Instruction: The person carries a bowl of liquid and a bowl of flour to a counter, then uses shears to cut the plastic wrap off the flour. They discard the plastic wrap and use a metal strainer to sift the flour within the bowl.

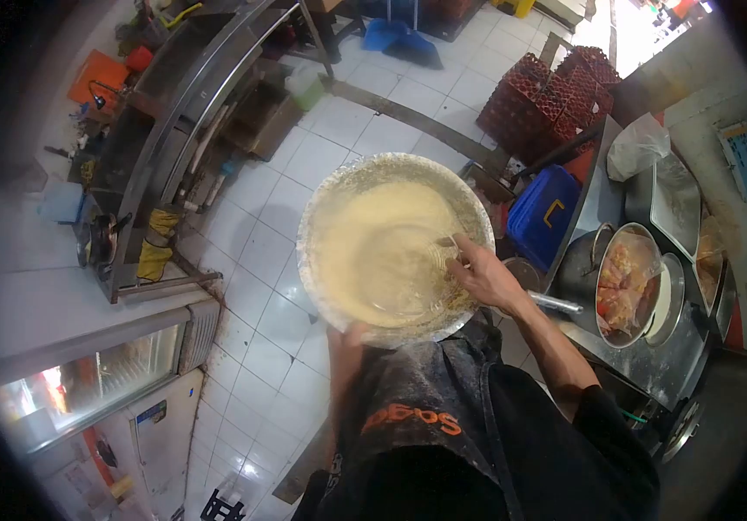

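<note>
A large pale basin [311, 260] with pale yellow powder [365, 221] inside is held in front of the black apron. Over its right side, my right hand [484, 276] has its fingers closed on the rim of a round wire strainer [404, 269], which is blurred inside the basin. My left hand [349, 340] is at the basin's lower left rim, blurred, its fingers mostly hidden.
On the steel counter [599, 195] at the right stand a pot of raw meat [625, 282], a metal tray [675, 204] and a plastic bag [638, 148]. Red crates [529, 104] and blue trays [542, 213] stand beyond. A steel rack [165, 148] is at the left.
</note>
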### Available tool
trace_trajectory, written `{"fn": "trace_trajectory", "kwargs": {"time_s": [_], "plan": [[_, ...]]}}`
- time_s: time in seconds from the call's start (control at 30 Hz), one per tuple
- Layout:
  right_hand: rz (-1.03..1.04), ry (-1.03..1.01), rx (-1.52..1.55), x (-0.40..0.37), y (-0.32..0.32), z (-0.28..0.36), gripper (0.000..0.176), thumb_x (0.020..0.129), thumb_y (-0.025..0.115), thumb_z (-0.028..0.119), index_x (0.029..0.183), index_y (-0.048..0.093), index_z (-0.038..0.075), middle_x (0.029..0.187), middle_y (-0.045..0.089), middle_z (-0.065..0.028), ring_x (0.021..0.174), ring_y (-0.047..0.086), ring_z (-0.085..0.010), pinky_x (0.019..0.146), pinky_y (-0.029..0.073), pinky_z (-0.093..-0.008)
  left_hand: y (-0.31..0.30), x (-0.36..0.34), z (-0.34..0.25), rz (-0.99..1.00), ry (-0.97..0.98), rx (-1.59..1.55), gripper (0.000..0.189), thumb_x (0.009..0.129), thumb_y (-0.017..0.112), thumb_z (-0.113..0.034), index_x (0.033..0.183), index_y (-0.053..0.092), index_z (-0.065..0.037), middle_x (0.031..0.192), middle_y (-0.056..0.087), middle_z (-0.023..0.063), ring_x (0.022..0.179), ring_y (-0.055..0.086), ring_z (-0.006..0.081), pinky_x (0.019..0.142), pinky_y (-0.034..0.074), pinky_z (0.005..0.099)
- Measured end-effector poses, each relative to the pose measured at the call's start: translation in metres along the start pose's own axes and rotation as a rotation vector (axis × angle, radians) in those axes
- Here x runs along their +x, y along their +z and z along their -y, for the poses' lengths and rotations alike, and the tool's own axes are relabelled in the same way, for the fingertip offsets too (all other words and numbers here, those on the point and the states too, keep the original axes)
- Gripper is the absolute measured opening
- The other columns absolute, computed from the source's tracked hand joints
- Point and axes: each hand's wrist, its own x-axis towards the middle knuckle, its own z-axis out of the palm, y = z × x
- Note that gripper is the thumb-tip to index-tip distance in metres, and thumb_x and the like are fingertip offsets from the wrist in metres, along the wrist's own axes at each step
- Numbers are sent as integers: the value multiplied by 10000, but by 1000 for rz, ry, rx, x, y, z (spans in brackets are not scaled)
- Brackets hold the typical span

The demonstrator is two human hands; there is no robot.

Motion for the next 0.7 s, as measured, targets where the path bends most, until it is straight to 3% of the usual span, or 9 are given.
{"fn": "trace_trajectory", "kwargs": {"time_s": [0.13, 0.23, 0.3, 0.37, 0.4, 0.5, 0.53, 0.6, 0.7], "plan": [[-187, -100, 252, 7, 7, -29, 404, 923, 534, 111, 1311, 467, 23, 1013, 648, -177, 849, 638, -257, 762, 499, -392, 0, -3, -2, -30, 39, 8, 590, 737, 626, -123, 1264, 410, 32, 1133, 553, 138, 1051, 540, 264, 919, 426, 352], [-356, 5, 477, 5, -15, -16, 404, 930, 541, 110, 1320, 465, 36, 1046, 636, -117, 841, 622, -201, 691, 511, -355, -2, -7, -4, -55, 54, 15, 502, 804, 584, -103, 1268, 475, 56, 1187, 576, 177, 1095, 549, 284, 934, 433, 361], [-585, 33, 745, 10, -29, -35, 459, 934, 543, 97, 1373, 412, 67, 1014, 628, -82, 805, 598, -142, 609, 499, -283, -7, -8, -4, -60, -1, 7, 600, 720, 634, -136, 1253, 423, 39, 1154, 539, 139, 1046, 532, 270, 931, 418, 372], [-704, 86, 700, 15, -45, -61, 516, 931, 543, 85, 1411, 353, 95, 1015, 622, -97, 800, 584, -104, 562, 473, -221, -25, 4, 25, -34, 85, 70, 527, 734, 635, -143, 1205, 474, 32, 1144, 538, 143, 1056, 522, 276, 946, 408, 376], [-762, 52, 653, 14, -52, -61, 572, 919, 558, 101, 1436, 312, 97, 987, 611, -107, 798, 577, -138, 631, 499, -272, -27, 5, 29, -11, 174, 134, 458, 749, 635, -150, 1158, 525, 25, 1133, 537, 147, 1067, 513, 282, 961, 397, 380], [-938, -9, 378, 32, -61, -105, 621, 899, 581, 116, 1451, 297, 92, 960, 609, -128, 782, 578, -196, 724, 507, -336, -24, -6, 19, -82, 109, 112, 274, 795, 621, -153, 1017, 613, 7, 1168, 497, 172, 1099, 492, 292, 981, 380, 383], [-921, -86, 349, 38, -60, -112, 672, 869, 587, 106, 1464, 277, 66, 1030, 576, -187, 877, 570, -271, 851, 471, -389, -25, -8, 15, -85, 108, 109, 274, 795, 621, -153, 1017, 613, 7, 1168, 497, 172, 1099, 492, 292, 981, 380, 383], [-941, -40, 140, 54, -58, -132, 685, 856, 582, 86, 1466, 273, 55, 1092, 543, -213, 942, 553, -305, 888, 453, -396, -26, -11, 10, -51, 69, -8, 171, 832, 600, -150, 897, 648, 0, 1224, 435, 194, 1130, 472, 306, 989, 369, 394], [-907, -13, -115, 72, -49, -179, 740, 813, 586, 49, 1476, 258, 33, 1250, 425, -257, 1115, 462, -384, 1005, 376, -426, -32, -12, 21, -60, 137, 41, 231, 805, 631, -148, 991, 625, -10, 1291, 375, 187, 1130, 478, 301, 976, 377, 398]]}}
